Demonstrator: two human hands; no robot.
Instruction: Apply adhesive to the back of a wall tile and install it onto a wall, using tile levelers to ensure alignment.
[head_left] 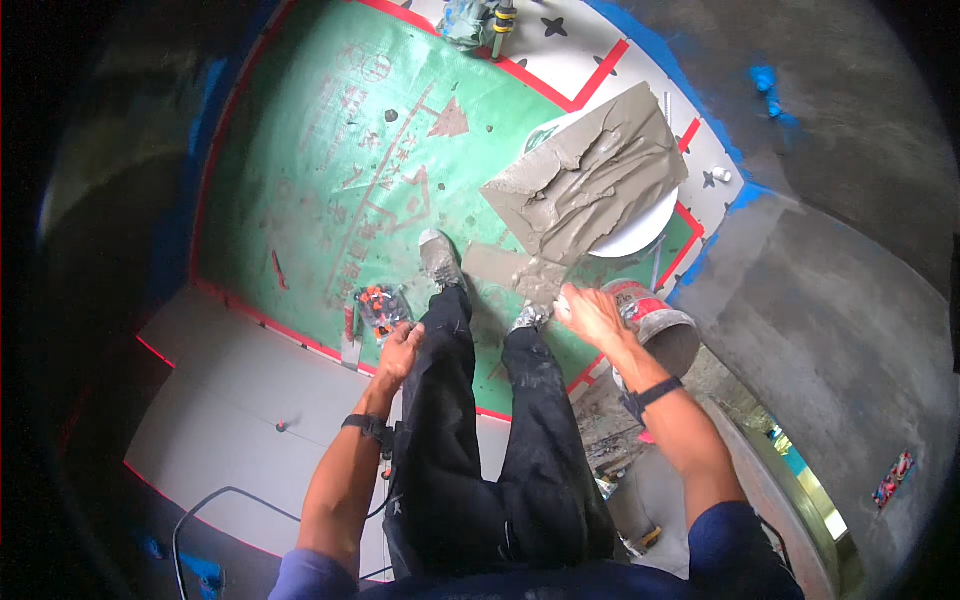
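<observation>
My right hand (592, 315) is closed around the handle of a trowel (490, 263), its flat blade smeared with grey mortar. Just beyond the blade, a square tile (505, 200) lies tilted across a white round support (640, 228). Thick, ridged mortar (600, 175) covers most of the tile's upper face. My left hand (400, 350) hangs near my left thigh with its fingers curled in, and no object shows in it. Beside it on the floor lie a clear bag of small orange and black pieces (382, 308) and a red-handled scraper (350, 335).
A mortar-stained bucket (655, 325) stands right of my right hand. Green protective sheet (300, 190), edged with red tape, covers the floor ahead. Grey tiles (240, 400) lie at lower left. Dark walls (830, 310) rise around, and a cable (215, 492) loops near my left arm.
</observation>
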